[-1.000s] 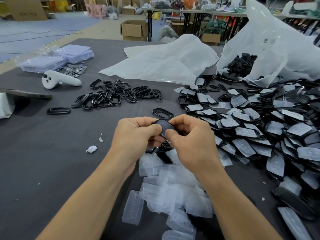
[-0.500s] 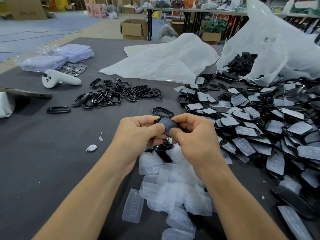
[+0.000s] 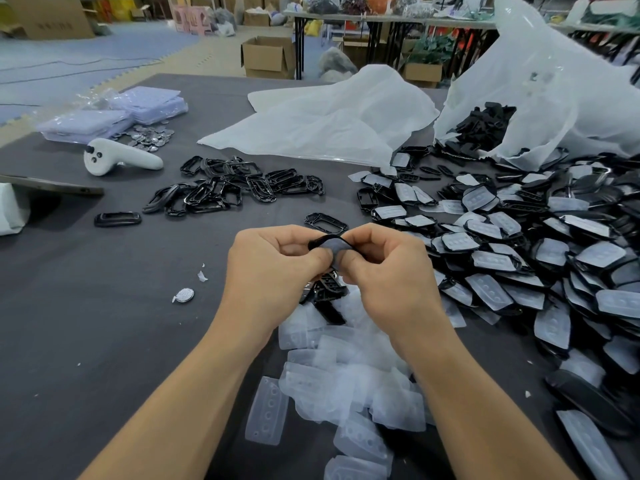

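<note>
From my end, both hands meet just above the far edge of the heap of clear pads [image 3: 349, 382] on the grey table [image 3: 86, 341]. The left hand [image 3: 273, 268] and the right hand [image 3: 384, 271] each pinch the same small black piece [image 3: 332, 244]. The thumbs lie on top, the fingers curl under it, and the knuckles nearly touch. The piece is held in the air, off the table, and bows slightly upward. A pale, clear layer shows on its upper face between the two thumbs. I cannot tell whether that layer is stuck down or lifting.

Under the hands, at the heap's far edge, a few more black parts [image 3: 329, 292] lie on the pads. Just beyond the hands, farther from the heap, a single black frame [image 3: 325, 221] lies flat. Right of the heap spreads a large pile of padded black pieces [image 3: 519, 244]. Well beyond the heap to the left lie a cluster of black frames [image 3: 235, 188] and a white controller [image 3: 121, 156]. A small silver disc [image 3: 183, 295] lies left of the heap.
</note>
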### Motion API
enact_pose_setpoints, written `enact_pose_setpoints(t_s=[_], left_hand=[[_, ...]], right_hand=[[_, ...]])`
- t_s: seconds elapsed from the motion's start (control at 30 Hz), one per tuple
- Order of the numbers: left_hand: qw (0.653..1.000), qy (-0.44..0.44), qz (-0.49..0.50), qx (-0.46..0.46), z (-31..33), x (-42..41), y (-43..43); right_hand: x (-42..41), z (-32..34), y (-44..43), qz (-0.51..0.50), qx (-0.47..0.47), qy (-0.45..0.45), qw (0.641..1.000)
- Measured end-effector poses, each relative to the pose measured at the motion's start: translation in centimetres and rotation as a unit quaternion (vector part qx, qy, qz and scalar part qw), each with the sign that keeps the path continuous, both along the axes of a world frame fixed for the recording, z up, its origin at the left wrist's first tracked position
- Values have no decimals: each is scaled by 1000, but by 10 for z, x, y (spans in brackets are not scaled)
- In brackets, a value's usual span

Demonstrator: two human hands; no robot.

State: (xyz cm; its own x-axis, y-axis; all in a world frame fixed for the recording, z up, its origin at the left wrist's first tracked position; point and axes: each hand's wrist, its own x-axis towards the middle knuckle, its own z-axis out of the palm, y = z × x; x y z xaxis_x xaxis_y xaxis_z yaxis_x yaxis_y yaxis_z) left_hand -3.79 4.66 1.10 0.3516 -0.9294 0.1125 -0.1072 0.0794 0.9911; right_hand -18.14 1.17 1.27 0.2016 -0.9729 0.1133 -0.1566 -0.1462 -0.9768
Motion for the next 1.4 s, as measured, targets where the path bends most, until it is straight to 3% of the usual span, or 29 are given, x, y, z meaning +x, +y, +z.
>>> enact_pose_setpoints(t_s=[0.2, 0.6, 0.77, 0.97, 1.13, 1.4], left_hand=[[998, -52, -14, -22, 0, -3, 1], [1000, 16, 4, 11, -1, 1, -2], [996, -85, -13, 1, -3, 2, -1], [998, -41, 34, -11, -2, 2, -3], [999, -2, 31, -9, 2, -2, -1], [998, -15, 54, 0, -1, -3, -2]], right_hand=[[0, -1, -1, -9, 15, -15, 1000], [0, -2, -1, 14, -17, 0, 1000], [-2, 0, -1, 29, -19, 9, 999], [-1, 1, -4, 8, 13, -56, 998], [2, -3, 0, -33, -74, 19, 997], [0, -5, -2, -22, -81, 29, 996]])
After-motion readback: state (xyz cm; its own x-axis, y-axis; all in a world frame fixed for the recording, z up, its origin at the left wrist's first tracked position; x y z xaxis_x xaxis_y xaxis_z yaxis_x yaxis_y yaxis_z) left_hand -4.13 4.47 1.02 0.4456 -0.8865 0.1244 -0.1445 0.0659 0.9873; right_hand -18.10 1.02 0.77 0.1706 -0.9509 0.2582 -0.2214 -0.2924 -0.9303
